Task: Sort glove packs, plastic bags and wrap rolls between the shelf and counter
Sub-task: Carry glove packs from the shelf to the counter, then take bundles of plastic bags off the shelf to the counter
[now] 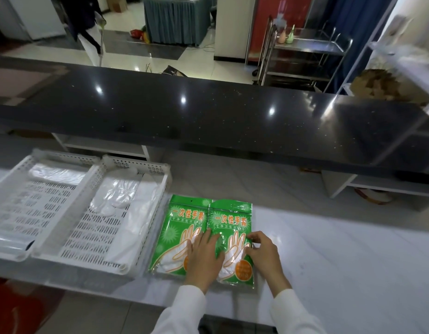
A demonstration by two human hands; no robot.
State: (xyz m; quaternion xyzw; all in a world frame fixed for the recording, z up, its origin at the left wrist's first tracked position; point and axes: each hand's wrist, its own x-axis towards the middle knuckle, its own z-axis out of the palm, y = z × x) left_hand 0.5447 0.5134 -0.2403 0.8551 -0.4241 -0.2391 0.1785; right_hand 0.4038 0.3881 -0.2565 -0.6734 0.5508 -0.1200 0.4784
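Now, square the two glove packs (229,237) side by side on the counter (329,249). Left hand (204,254) flat, pressing; right hand (261,251) pinching the right pack's edge. Nudge gently, avoiding overlap.

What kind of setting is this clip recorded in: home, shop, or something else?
Probably a commercial food-service or canteen counter, not a home. A long raised dark counter fronts a tiled hall, a stainless steel trolley stands behind it, and green disposable glove packs lie beside white perforated trays on the white worktop.

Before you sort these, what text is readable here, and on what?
"一次性手套": orange heading on the left green glove pack.
"一次性手套": same heading on the right green glove pack.
Boxed line under each heading: too small to read.
Orange circles low on both packs: blurred.
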